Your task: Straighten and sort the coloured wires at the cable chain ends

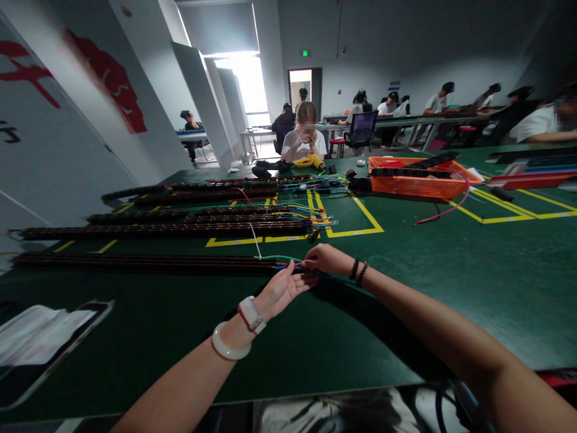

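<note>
A long dark cable chain (144, 263) lies across the green table (451, 282) in front of me, with coloured wires (288, 261) coming out of its right end. My left hand (282, 290) reaches to that end, palm turned up and fingers closed around the wires. My right hand (325, 258) rests over the same end from the right, fingers curled on the wire bundle. A white cable tie (255, 240) sticks up from the chain just left of my hands.
Several more cable chains (180, 227) with coloured wires lie further back over yellow floor-tape lines (360, 231). An orange basket (419, 178) stands at the back right. A phone-like device (40, 346) lies at the front left. A person (306, 138) sits opposite; others work behind.
</note>
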Motion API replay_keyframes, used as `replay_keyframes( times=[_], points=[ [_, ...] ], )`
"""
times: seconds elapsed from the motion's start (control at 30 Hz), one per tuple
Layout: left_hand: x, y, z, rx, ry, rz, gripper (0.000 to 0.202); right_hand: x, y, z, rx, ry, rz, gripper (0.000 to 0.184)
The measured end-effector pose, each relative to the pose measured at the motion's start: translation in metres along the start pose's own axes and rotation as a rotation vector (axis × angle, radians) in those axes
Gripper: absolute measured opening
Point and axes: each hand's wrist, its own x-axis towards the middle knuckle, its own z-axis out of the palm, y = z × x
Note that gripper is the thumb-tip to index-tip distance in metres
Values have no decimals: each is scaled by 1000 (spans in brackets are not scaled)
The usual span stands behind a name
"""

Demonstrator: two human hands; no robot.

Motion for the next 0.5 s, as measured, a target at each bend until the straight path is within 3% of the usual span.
replay_keyframes(
  times=[0.33,0.5],
  points=[
    [-4,5,4,-50,-13,-67,33,2,4,2,149,-156,48,53],
    [-3,5,2,-22,-39,-70,39,0,-1,4,129,-93,5,48]
  ],
)
